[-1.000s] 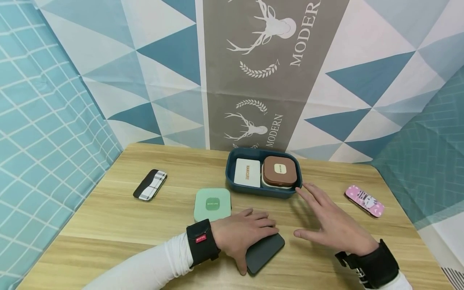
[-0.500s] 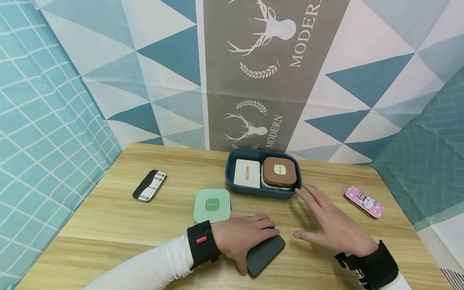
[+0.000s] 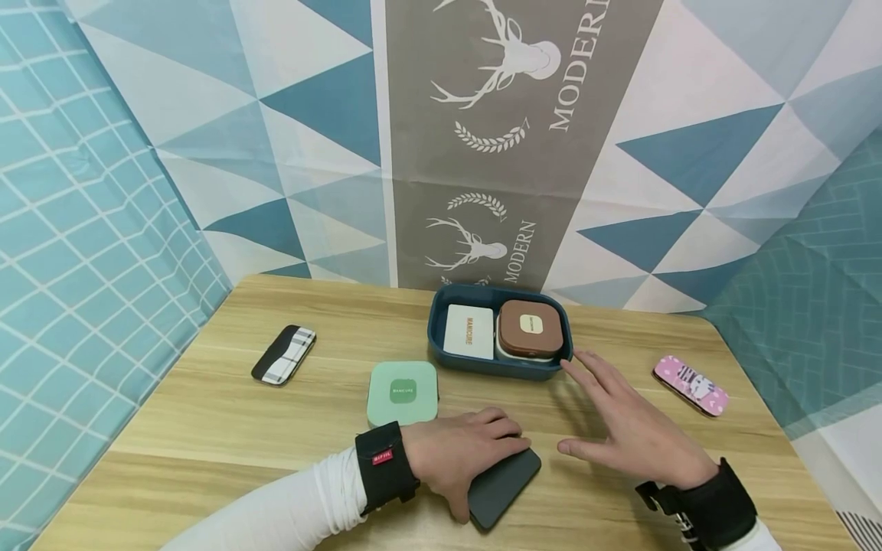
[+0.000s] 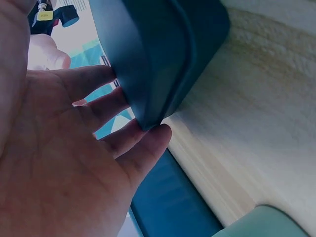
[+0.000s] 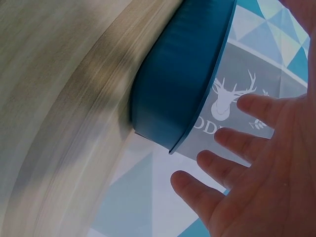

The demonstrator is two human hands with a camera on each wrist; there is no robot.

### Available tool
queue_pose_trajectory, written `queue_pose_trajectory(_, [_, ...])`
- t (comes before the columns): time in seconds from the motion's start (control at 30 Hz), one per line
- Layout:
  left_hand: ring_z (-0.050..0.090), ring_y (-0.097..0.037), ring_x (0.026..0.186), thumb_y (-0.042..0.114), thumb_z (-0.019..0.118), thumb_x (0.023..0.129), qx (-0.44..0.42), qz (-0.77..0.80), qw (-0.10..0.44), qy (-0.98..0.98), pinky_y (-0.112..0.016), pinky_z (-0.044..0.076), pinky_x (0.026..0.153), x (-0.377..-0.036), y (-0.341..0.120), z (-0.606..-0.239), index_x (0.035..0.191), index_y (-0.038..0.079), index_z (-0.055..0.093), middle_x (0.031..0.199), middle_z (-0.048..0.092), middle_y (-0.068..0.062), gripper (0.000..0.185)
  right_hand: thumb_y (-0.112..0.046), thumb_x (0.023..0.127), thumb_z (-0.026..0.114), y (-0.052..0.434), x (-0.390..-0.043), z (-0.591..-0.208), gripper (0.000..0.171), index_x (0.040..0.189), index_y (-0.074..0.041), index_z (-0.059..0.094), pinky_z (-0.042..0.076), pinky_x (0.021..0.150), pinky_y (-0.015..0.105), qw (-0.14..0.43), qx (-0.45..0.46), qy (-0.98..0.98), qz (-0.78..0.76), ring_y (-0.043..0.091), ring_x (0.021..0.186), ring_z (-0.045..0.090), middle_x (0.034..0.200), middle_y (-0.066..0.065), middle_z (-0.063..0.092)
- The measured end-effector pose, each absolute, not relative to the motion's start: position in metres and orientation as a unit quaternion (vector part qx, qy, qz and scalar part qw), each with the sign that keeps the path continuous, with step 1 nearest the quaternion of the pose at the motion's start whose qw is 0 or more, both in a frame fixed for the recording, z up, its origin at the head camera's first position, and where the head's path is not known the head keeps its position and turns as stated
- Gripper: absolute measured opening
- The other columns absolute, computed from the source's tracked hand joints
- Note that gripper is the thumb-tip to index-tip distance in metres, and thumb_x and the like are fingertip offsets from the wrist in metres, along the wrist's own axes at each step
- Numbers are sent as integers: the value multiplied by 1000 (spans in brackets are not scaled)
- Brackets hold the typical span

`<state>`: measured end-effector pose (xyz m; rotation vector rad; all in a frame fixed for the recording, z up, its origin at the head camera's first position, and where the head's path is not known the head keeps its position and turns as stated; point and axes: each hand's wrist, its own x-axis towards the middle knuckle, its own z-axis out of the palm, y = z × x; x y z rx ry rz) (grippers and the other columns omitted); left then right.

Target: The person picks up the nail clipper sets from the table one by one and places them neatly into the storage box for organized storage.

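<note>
Gripping dark case [image 3: 504, 478], left hand [image 3: 458, 453]; right hand [image 3: 630, 428] fingers spread (white box [image 3: 469, 331] reads MANICURE)

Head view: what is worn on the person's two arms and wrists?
The left arm wears a white long sleeve and a black wrist strap bearing a small red tag. The right wrist carries a black strap with white markings and a white sleeve edge behind it.

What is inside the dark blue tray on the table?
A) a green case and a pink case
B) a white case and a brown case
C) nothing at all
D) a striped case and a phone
B: in the head view the dark blue plastic tray holds a flat white rectangular case beside a rounded brown square case.
</note>
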<state>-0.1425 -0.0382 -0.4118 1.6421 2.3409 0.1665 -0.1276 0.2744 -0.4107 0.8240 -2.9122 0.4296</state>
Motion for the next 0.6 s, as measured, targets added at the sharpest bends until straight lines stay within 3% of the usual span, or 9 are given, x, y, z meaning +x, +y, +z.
queue_pose_trajectory(0.6, [41,-13,136,56,94,69,568,49,116,813,-23,37,114,-142,-35,-417,160,17,44,153,47,6,111,-74,88,72,275,-127,-412,106,170,-24,26,48,107,62,49,270,-952,137,42,155,29,173,13,22])
